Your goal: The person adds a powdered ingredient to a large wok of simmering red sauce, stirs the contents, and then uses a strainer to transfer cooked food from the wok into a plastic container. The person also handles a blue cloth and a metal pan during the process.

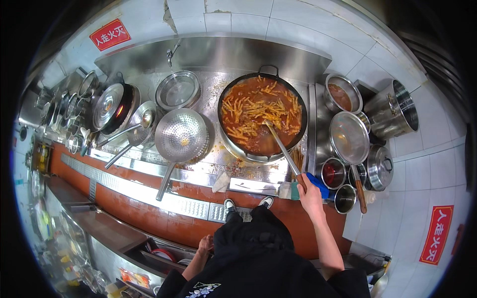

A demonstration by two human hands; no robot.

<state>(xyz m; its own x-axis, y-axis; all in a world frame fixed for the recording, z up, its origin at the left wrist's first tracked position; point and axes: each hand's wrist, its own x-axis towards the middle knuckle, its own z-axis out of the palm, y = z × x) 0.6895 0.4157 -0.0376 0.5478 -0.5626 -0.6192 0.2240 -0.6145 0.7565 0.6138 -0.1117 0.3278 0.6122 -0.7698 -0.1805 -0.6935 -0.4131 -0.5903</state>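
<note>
My right hand (pixel 311 195) grips the wooden end of a long-handled metal wok ladle (pixel 280 146). The ladle's head dips into a large black wok (pixel 304 129) and is mostly hidden in the food. Chicken feet (pixel 266 106) lie in a reddish-brown sauce (pixel 261 144) that fills the wok. My left hand (pixel 206 244) hangs low beside my hip, away from the stove, its fingers curled; whether it holds anything is hard to make out. Left of the wok, a big perforated strainer (pixel 181 135) rests with its handle toward me.
Water runs from a tap (pixel 170 54) into a steel pot (pixel 178 89). A fine-mesh strainer (pixel 349 138) lies over pots at right, near a tall stockpot (pixel 394 108). A lidded wok (pixel 108 106) stands at left. Behind me runs a steel counter (pixel 111 227). A cloth (pixel 221 181) hangs at the stove edge.
</note>
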